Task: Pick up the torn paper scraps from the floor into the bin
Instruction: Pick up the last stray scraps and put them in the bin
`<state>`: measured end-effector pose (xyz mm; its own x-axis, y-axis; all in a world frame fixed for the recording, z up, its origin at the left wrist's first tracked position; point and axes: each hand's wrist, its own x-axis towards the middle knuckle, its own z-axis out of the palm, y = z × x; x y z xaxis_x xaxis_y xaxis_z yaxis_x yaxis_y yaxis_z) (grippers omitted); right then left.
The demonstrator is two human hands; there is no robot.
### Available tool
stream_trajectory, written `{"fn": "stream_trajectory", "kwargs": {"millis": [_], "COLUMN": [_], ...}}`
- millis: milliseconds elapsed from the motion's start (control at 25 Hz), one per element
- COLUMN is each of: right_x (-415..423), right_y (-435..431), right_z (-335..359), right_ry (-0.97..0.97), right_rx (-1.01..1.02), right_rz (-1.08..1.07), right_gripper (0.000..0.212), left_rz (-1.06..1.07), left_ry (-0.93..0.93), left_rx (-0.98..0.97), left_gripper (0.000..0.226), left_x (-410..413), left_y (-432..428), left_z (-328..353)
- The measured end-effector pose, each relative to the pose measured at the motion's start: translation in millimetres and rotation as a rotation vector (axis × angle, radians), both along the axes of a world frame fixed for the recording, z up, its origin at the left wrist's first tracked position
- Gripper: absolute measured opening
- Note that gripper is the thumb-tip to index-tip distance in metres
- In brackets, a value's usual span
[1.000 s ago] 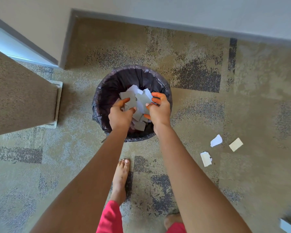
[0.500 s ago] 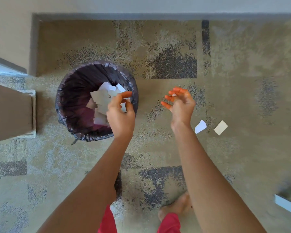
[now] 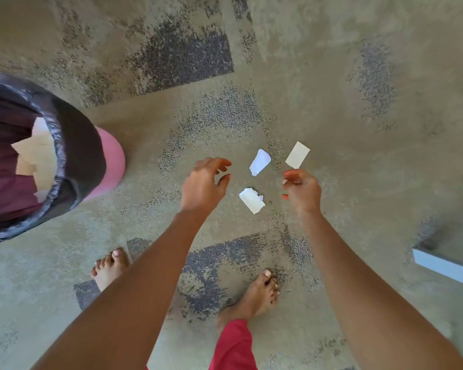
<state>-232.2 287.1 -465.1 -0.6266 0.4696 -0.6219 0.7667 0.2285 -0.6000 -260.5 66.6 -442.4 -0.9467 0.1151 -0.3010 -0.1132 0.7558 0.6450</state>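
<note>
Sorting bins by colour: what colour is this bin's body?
Pink, under a black liner; bin shows in the head view.

A carpeted indoor room, likely an office or home: mottled beige-and-grey patterned carpet floor (image 3: pixel 332 76), a round pink bin lined with a dark plastic bag (image 3: pixel 75 156), bare feet (image 3: pixel 254 297).

- The carpet (image 3: pixel 332 76) looks rough and fuzzy, not shiny.
- The three paper scraps (image 3: pixel 260 162) look thin, flat and matt.
- The bin (image 3: pixel 110 158) is smooth pink plastic.
- Its black bag (image 3: pixel 59 145) is shiny, crinkly plastic.
- The red trouser leg (image 3: pixel 233 345) is soft cloth.
</note>
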Motion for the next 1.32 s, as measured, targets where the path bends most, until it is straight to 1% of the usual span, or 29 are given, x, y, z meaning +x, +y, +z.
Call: {"fn": "stream_trajectory", "kwargs": {"millis": [40, 120, 240, 320, 400, 440, 520, 640, 720, 880, 1000, 1040, 1080, 1200, 1240, 1320], "right_x": [7, 16, 23, 16, -3, -14, -38, -70, -83, -92, -101, -102, -103, -99, -97, -94], "right_y": [14, 38, 66, 82, 94, 98, 105, 110, 108, 98, 102, 106, 108, 89, 78, 54], "right_z": [-12, -36, -63, -75, -86, -91, -103, -112, -115, -118, -113, -111, -109, -100, -98, -97], "right_ry": [-0.026, -0.050, -0.056, -0.106, -0.121, -0.102, -0.062, -0.051, -0.026, 0.034, -0.026, -0.045, -0.044, 0.065, 0.090, 0.117], "right_rx": [0.023, 0.102, 0.285, 0.404, 0.518, 0.564, 0.669, 0.824, 0.900, 1.006, 1.060, 1.055, 1.003, 0.764, 0.717, 0.696], "right_rz": [0.037, 0.150, 0.526, 0.819, 1.069, 1.147, 1.266, 1.443, 1.531, 1.623, 1.711, 1.731, 1.724, 1.661, 1.682, 1.762], "right_gripper": [0.019, 0.023, 0.032, 0.044, 0.062, 0.067, 0.072, 0.077, 0.077, 0.062, 0.044, 0.037, 0.033, 0.033, 0.033, 0.027], "left_rz": [-0.059, -0.229, -0.548, -0.777, -0.931, -0.980, -1.051, -1.066, -1.064, -1.032, -1.031, -1.039, -1.036, -0.966, -0.935, -0.868], "left_ry": [-0.051, -0.135, -0.178, -0.151, -0.103, -0.078, -0.027, 0.063, 0.105, 0.067, 0.081, 0.080, 0.062, -0.034, -0.058, -0.081], "left_rx": [-0.034, -0.135, -0.333, -0.465, -0.536, -0.551, -0.554, -0.503, -0.514, -0.500, -0.498, -0.496, -0.498, -0.497, -0.505, -0.498], "left_gripper": [0.027, 0.034, 0.048, 0.064, 0.079, 0.081, 0.076, 0.064, 0.058, 0.050, 0.039, 0.036, 0.034, 0.028, 0.025, 0.021], "left_x": [7, 21, 41, 48, 48, 47, 42, 40, 42, 40, 40, 40, 40, 39, 39, 39], "left_y": [14, 39, 69, 84, 91, 93, 92, 87, 85, 85, 86, 86, 86, 77, 73, 62], "left_z": [-17, -50, -90, -114, -131, -137, -145, -150, -153, -157, -153, -154, -154, -155, -154, -153]}}
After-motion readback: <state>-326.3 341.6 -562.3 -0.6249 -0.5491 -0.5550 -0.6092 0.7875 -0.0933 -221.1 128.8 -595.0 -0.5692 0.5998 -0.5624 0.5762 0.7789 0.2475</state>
